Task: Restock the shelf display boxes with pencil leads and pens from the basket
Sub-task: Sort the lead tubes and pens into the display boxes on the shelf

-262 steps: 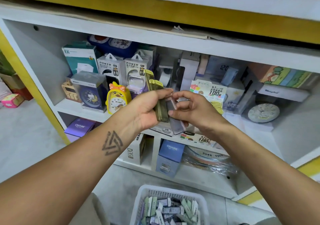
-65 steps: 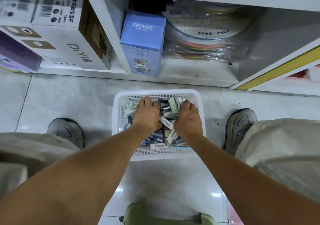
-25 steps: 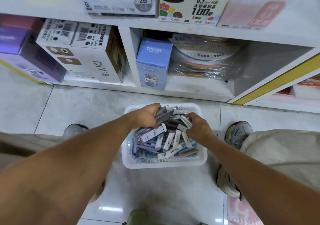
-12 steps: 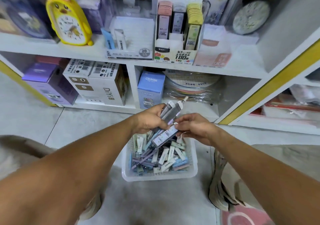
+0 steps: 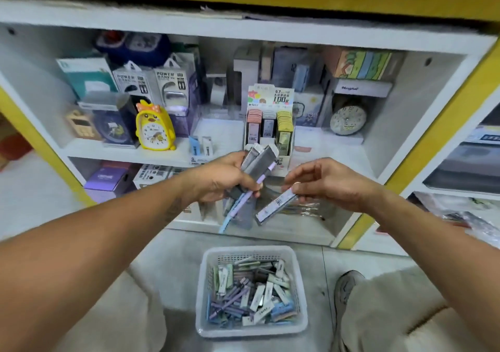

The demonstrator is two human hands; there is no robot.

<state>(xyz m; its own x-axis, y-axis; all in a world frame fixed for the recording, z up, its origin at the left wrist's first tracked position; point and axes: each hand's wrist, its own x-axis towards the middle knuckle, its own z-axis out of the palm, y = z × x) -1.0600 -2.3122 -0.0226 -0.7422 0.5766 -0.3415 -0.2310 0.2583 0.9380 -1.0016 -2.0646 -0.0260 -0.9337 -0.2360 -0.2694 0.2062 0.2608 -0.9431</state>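
Risks first. Left hand (image 5: pixel 219 178) has a whole bunch of lead cases and pens (image 5: pixel 254 173) clamped in one fist, items sticking out top and bottom at diff angles; a light-blue/lilac pen hangs low below the fist. Loosen the grip to feed one out and the rest prob slide, dropping to the floor or back in the basket (image 5: pixel 250 330). Right hand (image 5: pixel 327 181) pinches a single lead case (image 5: pixel 276 205) only at its upper end, case tilted down-left, so it could pivot or slip w/ a quick move.

Other risk: wrong slot. The display box (image 5: pixel 267 135) on the middle shelf has pink, grey/lilac and yellow-green columns, already fairly full; forcing a case in could tip the stack or knock the box's front cards. Colour match matters; the held case looks lilac/white, so centre column is my guess. The yellow clock (image 5: pixel 154 128) sits left of there, well apart, low risk.

Hands: left fully curled round the bunch, thumb across. Right mostly closed, thumb and forefingers nipping the case, other fingers loosely bent.

Basket on the floor between the feet, lots of cases and pens in it, so task is far from done.
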